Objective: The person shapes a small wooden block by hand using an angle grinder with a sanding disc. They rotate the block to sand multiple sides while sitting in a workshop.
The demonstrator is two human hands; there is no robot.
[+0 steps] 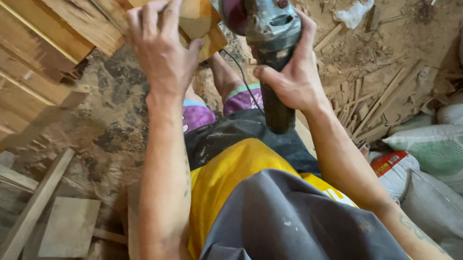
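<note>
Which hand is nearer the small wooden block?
Left. The left hand grips the wooden block; the right hand is beside it, holding the angle grinder.

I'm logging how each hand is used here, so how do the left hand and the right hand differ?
The left hand is spread over a small tan wooden block, fingers draped across its top; the right hand is wrapped round the dark body of a grey angle grinder. The left hand sits higher in the view, the right hand lower. Both are bare and raised in front of the person.
</note>
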